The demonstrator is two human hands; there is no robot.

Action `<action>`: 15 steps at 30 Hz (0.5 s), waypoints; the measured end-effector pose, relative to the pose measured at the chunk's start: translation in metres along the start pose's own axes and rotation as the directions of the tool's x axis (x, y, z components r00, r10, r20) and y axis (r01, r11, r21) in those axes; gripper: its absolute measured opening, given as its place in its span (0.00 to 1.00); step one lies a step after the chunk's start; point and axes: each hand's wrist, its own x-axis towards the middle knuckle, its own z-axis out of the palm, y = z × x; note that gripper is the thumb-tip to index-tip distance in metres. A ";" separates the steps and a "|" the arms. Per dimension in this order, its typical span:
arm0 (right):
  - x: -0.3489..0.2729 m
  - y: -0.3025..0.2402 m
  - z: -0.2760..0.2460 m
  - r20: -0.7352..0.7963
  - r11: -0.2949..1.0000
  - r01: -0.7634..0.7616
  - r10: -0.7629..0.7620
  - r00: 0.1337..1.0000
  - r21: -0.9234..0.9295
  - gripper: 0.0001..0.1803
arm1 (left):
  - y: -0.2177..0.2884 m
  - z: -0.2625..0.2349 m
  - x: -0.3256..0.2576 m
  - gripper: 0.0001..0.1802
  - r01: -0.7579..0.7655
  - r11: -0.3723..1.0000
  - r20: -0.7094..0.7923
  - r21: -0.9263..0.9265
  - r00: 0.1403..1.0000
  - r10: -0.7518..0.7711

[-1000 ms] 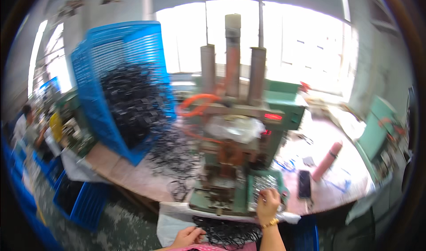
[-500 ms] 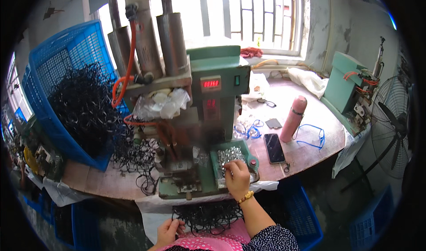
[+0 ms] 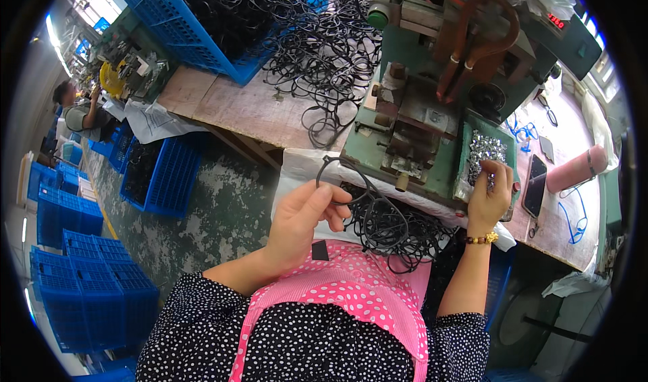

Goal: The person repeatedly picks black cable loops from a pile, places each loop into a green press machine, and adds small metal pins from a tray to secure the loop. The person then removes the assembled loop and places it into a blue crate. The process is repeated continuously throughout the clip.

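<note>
My left hand pinches a black eyeglass frame between thumb and fingers, in front of the green press. The frame's rims hang to the right, over a heap of black eyeglass frames by my lap. My right hand, with a beaded bracelet at the wrist, reaches into a green tray of small shiny metal pieces. Its fingers are curled down among the pieces; what lies between the fingertips is hidden.
A large blue crate of black frames tilts on the table, with more frames spilled beside it. Right of the tray are a phone, a pink bottle and blue frames. Blue crates stand left; a person sits beyond.
The view has swung down and to the left. My left hand has risen from the heap with a black eyeglass frame. My right hand stays at the tray of metal pieces.
</note>
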 end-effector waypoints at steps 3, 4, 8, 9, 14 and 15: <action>0.000 0.000 0.000 -0.012 1.000 0.005 -0.005 1.000 0.004 0.08 | -0.006 -0.001 0.001 0.17 0.038 0.998 -0.017 -0.045 0.999 -0.039; -0.001 0.001 0.000 -0.006 1.000 0.003 -0.003 1.000 -0.002 0.08 | -0.008 -0.001 0.002 0.17 0.086 0.995 -0.046 -0.049 0.995 -0.088; -0.002 0.005 0.001 -0.013 1.000 0.015 -0.015 1.000 -0.014 0.09 | -0.016 -0.003 0.002 0.17 0.022 1.000 -0.057 -0.014 0.998 -0.023; -0.003 0.005 0.001 -0.004 1.000 0.004 -0.004 1.000 -0.014 0.09 | -0.018 -0.003 0.001 0.18 0.002 1.000 -0.041 0.012 0.999 -0.002; -0.003 0.004 0.001 -0.007 1.000 0.002 -0.002 1.000 -0.009 0.09 | -0.022 -0.004 -0.002 0.17 -0.135 0.975 0.007 0.176 0.991 0.136; -0.002 0.003 0.001 -0.009 1.000 0.008 -0.008 1.000 -0.011 0.09 | -0.022 -0.004 -0.002 0.17 -0.154 0.966 0.011 0.209 0.988 0.156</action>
